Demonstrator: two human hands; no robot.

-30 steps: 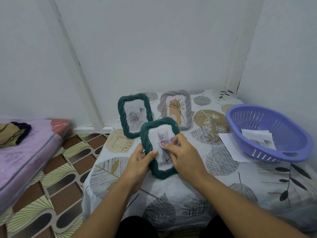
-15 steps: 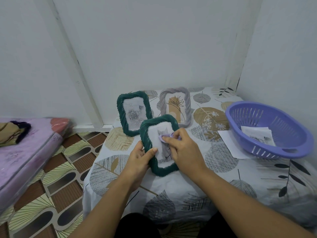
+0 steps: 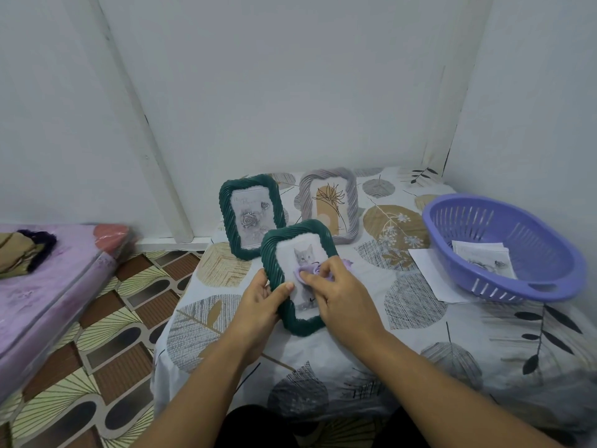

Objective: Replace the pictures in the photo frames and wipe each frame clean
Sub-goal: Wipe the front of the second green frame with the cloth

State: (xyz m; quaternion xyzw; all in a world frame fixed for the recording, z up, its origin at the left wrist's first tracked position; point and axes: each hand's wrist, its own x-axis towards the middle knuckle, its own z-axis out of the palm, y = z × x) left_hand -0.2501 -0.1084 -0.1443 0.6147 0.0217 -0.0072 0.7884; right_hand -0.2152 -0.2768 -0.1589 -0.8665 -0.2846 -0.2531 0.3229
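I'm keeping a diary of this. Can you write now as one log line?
step: wiping | left hand: holds green cat frame | right hand: rubs purple cloth on glass | rose frame, grey frame: standing behind

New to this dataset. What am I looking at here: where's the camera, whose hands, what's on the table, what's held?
There is no machine: one wide-angle camera on a person's head looks down at their bare hands. The left hand grips the edge of a dark green ribbed photo frame with a kitten picture. The right hand presses a small lilac cloth on its glass. Behind stand a green frame with a rose picture and a grey frame with a plant drawing. A purple plastic basket holding printed pictures sits on the leaf-patterned tablecloth.
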